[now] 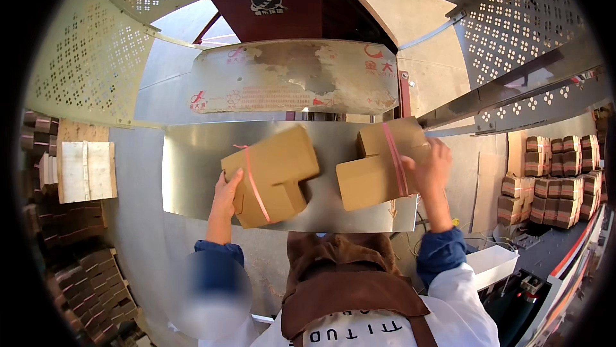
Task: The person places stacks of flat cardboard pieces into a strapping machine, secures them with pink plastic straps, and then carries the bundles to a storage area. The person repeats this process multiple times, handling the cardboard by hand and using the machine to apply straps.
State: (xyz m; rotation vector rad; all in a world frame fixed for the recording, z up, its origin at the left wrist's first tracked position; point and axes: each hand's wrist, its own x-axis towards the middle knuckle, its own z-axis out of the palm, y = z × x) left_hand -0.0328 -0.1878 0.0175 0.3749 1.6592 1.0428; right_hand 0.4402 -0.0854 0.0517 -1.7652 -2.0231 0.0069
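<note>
My left hand [224,201] grips the left edge of a bundle of flat brown cardboard pieces [282,156], with the thumb at its edge and the other fingers mostly hidden. A pink strap [252,183] runs round this bundle, which sits at a slant over a shiny metal tabletop [192,174]. On the right, my right hand [433,169] holds the right end of a second cardboard bundle [369,177], also bound with a pink strap [393,154]. Both bundles have a stepped outline, and a gap separates them. Whether either is lifted off the metal I cannot tell.
Behind the tabletop stands a dark red machine [269,0] with a worn, film-covered metal plate [289,77]. Perforated metal guards [90,52] curve round it. Strapped cardboard bundles [555,199] are stacked at right, near a white tray [493,263]; more stacks [90,289] stand at left.
</note>
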